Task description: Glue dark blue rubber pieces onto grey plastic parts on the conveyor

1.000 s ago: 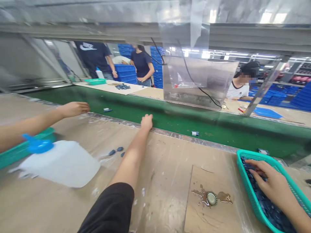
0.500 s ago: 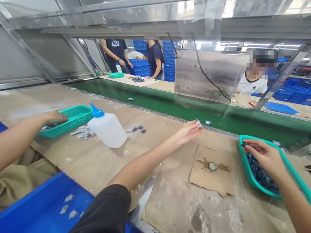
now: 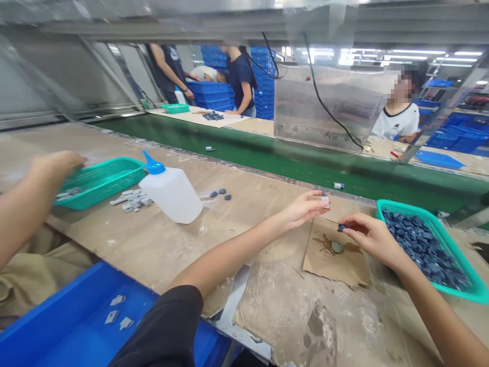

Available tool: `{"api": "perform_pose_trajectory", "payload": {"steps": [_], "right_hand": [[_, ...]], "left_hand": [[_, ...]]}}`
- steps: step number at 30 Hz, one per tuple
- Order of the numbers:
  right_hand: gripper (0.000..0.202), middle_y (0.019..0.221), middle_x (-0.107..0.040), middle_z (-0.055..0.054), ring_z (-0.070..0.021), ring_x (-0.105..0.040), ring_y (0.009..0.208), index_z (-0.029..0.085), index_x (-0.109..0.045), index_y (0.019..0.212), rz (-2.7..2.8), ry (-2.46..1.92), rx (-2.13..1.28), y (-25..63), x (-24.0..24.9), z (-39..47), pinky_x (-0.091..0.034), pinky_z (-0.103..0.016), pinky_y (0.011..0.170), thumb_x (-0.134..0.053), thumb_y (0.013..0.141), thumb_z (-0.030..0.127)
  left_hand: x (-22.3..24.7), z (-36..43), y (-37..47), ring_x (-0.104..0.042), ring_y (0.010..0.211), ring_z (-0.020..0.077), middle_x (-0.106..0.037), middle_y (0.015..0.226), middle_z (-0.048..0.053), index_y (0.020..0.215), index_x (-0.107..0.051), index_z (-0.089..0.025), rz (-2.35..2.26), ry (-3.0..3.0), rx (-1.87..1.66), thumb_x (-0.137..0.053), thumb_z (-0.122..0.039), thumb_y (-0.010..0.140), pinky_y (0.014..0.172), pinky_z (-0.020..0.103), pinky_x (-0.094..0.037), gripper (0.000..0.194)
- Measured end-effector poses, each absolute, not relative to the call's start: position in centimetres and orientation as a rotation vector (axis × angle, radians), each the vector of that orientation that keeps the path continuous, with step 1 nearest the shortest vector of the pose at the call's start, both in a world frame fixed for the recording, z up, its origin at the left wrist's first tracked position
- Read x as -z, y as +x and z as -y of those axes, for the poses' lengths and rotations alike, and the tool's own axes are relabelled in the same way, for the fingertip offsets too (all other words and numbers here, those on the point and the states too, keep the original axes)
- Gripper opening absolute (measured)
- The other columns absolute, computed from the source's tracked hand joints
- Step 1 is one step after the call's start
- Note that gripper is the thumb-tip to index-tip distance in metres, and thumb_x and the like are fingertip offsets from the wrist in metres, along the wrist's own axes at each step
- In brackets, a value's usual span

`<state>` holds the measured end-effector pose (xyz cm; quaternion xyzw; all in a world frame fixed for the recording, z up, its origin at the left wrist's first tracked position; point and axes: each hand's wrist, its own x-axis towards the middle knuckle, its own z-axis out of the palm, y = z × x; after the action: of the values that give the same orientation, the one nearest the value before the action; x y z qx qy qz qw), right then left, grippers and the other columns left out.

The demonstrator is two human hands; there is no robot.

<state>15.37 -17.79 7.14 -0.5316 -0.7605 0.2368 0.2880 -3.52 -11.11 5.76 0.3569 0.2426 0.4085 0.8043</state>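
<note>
The left hand [image 3: 305,209] pinches a white-and-blue piece [image 3: 325,200], the right hand [image 3: 372,237] a dark blue piece [image 3: 341,228]; a loosened pinch could drop the dark one onto the wet-looking stain [image 3: 351,248] around the bottle cap [image 3: 337,247]. Both pieces sit at the fingertips, near each other but apart; the green basket [image 3: 458,293] of dark pieces stands right of the right hand.

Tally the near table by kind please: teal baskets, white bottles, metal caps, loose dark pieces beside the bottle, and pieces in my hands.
Teal baskets: 2
White bottle: 1
Metal cap: 1
Loose dark pieces: 3
Held pieces: 2, a pale-and-dark piece in your left hand, a dark piece in your right hand
Total: 9
</note>
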Motion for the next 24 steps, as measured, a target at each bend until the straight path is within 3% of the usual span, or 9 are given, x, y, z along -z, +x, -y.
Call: {"api": "perform_pose_trajectory", "payload": {"steps": [5,10,24], "right_hand": [[0.006,0.069,-0.055,-0.001,-0.0152,-0.049,0.063,0.020,-0.045,0.076,2.171,-1.532,-0.530,15.2,-7.5,18.7,-0.038,-0.028,0.060,-0.049,0.073,0.023],[0.016,0.063,-0.045,0.003,-0.0137,-0.042,0.058,0.022,-0.033,0.072,2.296,-1.568,-0.455,14.7,-6.8,19.1,-0.030,-0.024,0.055,-0.046,0.068,0.013],[0.018,0.060,-0.044,0.003,-0.0142,-0.044,0.057,0.022,-0.030,0.069,2.266,-1.569,-0.526,14.6,-5.4,19.2,-0.030,-0.025,0.054,-0.046,0.069,0.015]], "left_hand": [[-5.5,10.7,-3.6,-0.058,0.085,0.0125,-0.064,0.093,0.006,0.091,-0.062,-0.011,-0.729,1.210,-0.964,-0.070,-0.007,0.063,0.094,0.034,-0.040,0.030],[-4.4,10.3,-3.7,-0.058,0.078,0.0124,-0.064,0.091,0.005,0.089,-0.061,-0.012,-0.757,1.374,-0.851,-0.069,-0.010,0.062,0.085,0.031,-0.044,0.028],[-2.7,11.0,-3.7,-0.058,0.077,0.0140,-0.062,0.085,0.005,0.088,-0.060,-0.014,-0.731,1.835,-0.892,-0.067,-0.026,0.069,0.071,0.024,-0.046,0.024]]}}
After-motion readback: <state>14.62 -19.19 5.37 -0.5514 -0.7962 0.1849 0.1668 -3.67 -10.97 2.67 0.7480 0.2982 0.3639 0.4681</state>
